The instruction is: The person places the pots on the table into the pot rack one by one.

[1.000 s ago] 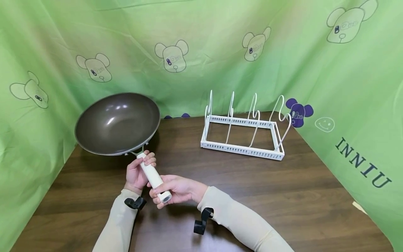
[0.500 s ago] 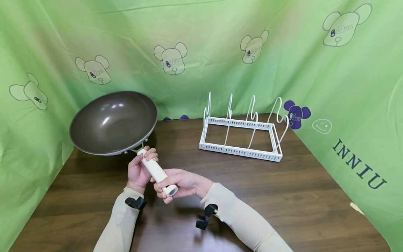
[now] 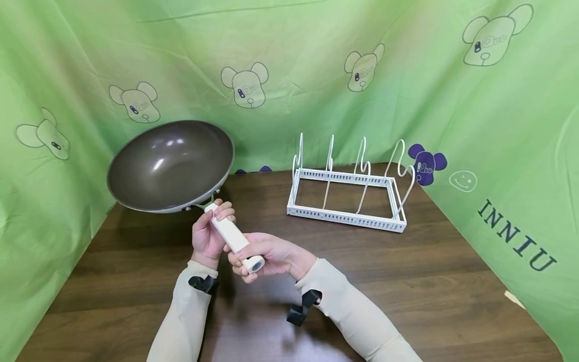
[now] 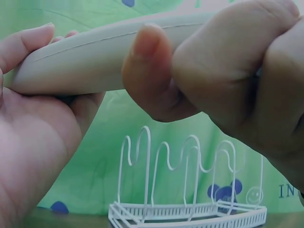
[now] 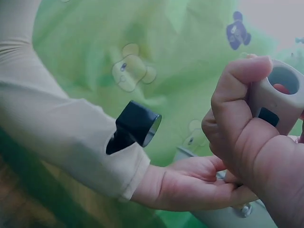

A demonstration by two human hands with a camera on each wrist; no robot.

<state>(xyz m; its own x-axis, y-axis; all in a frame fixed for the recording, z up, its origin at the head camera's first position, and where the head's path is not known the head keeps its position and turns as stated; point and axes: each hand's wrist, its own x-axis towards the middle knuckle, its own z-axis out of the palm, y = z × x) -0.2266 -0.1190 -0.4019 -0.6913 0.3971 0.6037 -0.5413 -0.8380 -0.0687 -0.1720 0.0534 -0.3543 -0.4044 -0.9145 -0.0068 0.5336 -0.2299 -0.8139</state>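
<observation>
The left hand (image 3: 207, 236) is clasping the cream handle (image 3: 232, 241) near the wok (image 3: 169, 166); the right hand (image 3: 271, 257) is gripping the handle's end; the wok is hovering above the table (image 3: 429, 281), left of the white rack (image 3: 348, 188).

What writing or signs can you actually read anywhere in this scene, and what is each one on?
"INNIU": dark capital letters on the green cloth backdrop, right side.
"IN": the start of the same word, cut off at the edge of the left wrist view.
Marks on the printed bear faces: too small to read.
Wok, its handle and white rack: no readable text.
</observation>
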